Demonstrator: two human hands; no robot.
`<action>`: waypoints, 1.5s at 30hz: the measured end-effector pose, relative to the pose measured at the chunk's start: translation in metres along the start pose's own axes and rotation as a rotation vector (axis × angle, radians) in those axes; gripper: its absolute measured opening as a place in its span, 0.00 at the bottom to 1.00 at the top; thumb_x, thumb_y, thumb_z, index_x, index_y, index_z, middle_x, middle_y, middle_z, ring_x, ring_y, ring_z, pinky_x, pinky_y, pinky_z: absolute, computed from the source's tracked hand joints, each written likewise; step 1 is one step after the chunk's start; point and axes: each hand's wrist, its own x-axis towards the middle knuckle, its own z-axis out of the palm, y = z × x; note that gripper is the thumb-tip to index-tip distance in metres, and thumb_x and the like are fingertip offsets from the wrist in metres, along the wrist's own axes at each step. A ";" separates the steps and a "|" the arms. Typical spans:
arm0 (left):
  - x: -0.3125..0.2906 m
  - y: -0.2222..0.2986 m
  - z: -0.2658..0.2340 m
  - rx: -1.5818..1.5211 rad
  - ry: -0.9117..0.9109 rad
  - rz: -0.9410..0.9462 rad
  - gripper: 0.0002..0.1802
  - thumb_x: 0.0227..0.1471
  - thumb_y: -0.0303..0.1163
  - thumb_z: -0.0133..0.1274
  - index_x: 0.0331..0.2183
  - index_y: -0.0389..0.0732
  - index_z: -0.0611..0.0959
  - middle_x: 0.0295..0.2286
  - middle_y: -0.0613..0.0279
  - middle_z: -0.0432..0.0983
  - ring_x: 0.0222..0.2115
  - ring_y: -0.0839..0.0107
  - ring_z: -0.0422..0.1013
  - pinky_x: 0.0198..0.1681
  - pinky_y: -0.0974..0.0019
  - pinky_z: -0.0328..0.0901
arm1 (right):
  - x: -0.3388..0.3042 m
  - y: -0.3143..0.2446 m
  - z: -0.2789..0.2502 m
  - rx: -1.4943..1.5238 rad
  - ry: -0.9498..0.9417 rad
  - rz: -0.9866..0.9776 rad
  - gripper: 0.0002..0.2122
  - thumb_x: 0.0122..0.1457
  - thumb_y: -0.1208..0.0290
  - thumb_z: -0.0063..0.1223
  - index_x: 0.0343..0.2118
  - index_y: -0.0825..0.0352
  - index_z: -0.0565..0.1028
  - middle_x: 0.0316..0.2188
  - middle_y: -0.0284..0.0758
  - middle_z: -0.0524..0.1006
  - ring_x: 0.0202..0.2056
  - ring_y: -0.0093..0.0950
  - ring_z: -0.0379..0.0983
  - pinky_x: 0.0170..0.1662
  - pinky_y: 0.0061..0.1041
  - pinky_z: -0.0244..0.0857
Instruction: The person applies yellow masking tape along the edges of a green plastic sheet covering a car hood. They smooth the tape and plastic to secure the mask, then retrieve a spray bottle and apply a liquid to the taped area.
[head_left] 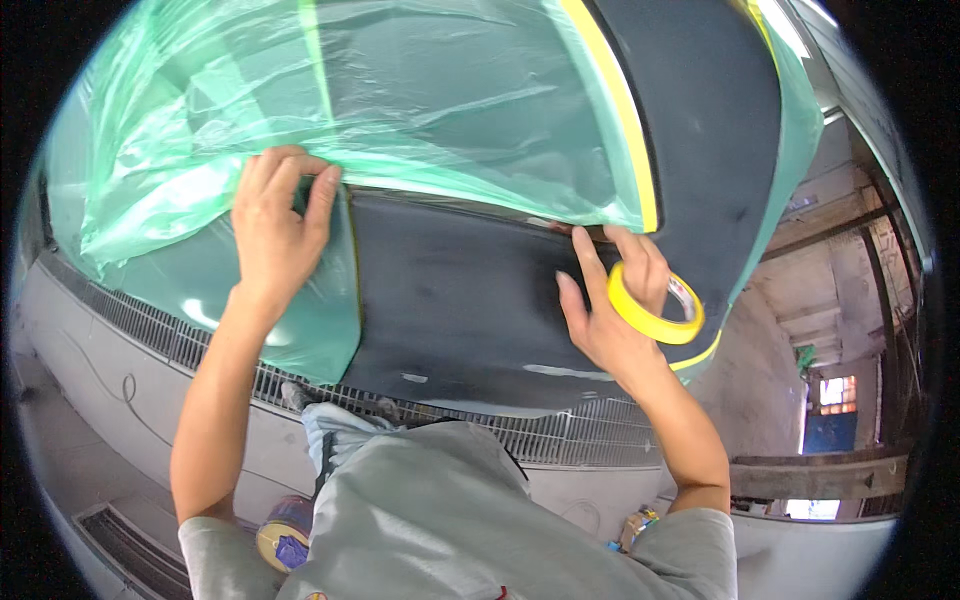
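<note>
"Along the dark car panel (460, 290), what's happening?"
"Maybe fixing green film (450, 130). Left hand (278, 225) curls there; pinching? Can't tell. Right hand (598, 325), half open, wears yellow tape roll (650, 325). Next probably needs gentle pressing."

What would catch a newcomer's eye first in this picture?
Probably the bright yellow tape roll at the right hand, seemingly looped over its fingers, right of the middle. Next comes the shiny, wrinkled green plastic sheet spread across the upper left and centre, with the left hand at its lower edge. Between the forearms, the matte dark panel stands out against it.
</note>
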 end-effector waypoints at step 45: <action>-0.016 0.011 0.027 -0.077 0.204 -0.248 0.12 0.46 0.38 0.76 0.25 0.45 0.87 0.20 0.72 0.75 0.26 0.68 0.68 0.38 0.60 0.59 | 0.095 -0.011 -0.087 0.002 -0.590 -0.179 0.29 0.65 0.68 0.59 0.71 0.53 0.68 0.14 0.39 0.73 0.19 0.44 0.73 0.26 0.44 0.66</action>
